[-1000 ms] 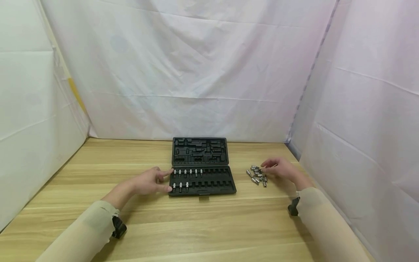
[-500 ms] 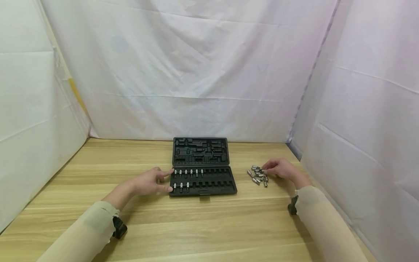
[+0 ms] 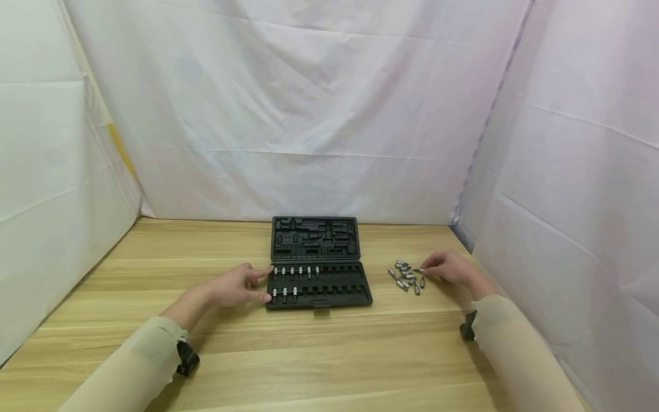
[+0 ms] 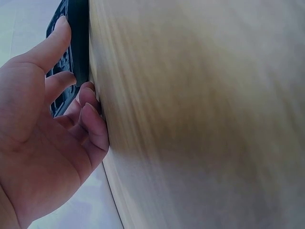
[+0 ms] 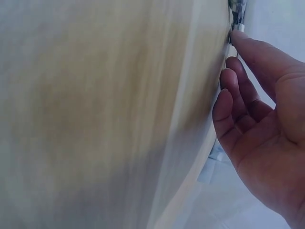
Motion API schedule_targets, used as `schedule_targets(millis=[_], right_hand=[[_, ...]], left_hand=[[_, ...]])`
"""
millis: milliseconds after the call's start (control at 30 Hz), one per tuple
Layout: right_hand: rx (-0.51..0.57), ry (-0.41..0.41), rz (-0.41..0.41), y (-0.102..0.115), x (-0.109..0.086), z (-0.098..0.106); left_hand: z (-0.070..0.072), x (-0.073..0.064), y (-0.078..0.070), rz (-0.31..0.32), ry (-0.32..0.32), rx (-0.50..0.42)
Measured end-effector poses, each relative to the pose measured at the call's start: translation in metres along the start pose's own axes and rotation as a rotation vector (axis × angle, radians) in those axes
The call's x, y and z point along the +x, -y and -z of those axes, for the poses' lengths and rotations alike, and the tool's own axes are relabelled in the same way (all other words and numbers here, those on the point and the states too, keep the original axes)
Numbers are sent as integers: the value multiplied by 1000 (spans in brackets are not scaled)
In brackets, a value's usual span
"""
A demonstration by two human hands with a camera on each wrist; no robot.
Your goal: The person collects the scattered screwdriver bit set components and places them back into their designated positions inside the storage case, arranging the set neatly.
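Observation:
A black socket case (image 3: 319, 284) lies unfolded on the table, its moulded lid (image 3: 315, 237) at the back. Several silver bit sockets (image 3: 292, 273) stand in the left slots of its two rows. My left hand (image 3: 238, 286) touches the case's left edge with spread thumb and index finger; in the left wrist view the other fingers (image 4: 96, 129) curl beside it. At the right, my right hand (image 3: 447, 268) pinches one bit socket (image 3: 419, 270) between thumb and fingertips, its dark tip pointing left. Beside it lies a loose pile of bit sockets (image 3: 404, 276).
The wood-grain table (image 3: 319, 355) extends in front of the case and between it and the pile. White sheeting (image 3: 309, 114) hangs behind the table and along both sides. Each wrist bears a black camera mount (image 3: 187, 357).
My right hand has reached into the pile's right side, then drawn slightly right with one bit socket pinched. Another socket at that side now lies apart. My left hand stays on the case.

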State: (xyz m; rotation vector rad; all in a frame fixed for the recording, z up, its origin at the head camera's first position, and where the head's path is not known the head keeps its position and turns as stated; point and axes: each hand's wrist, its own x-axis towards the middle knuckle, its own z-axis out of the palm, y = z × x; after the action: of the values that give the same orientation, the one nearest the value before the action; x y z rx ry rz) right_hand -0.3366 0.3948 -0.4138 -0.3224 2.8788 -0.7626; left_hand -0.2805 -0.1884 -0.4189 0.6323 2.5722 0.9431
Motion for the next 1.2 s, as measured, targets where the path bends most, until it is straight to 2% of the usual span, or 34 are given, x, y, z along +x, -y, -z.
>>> schedule_targets(millis=[133,367,600,800,1200], right_hand=[[28,-12,-25,-2,-3,0],[94,-38,-9,3,-6,1],[155,-76,9,22,1,-3],[247,-72,42,42,11,-14],[372,19,93,90,19,-34]], left_hand=[[1,-1,0,-1,-3,3],[0,-1,-1,-4,-2,-14],[0,-1,-1,-8,4,-7],[0,-1,-2,-12,3,-7],[-1,1,0,-4,-2,-3]])
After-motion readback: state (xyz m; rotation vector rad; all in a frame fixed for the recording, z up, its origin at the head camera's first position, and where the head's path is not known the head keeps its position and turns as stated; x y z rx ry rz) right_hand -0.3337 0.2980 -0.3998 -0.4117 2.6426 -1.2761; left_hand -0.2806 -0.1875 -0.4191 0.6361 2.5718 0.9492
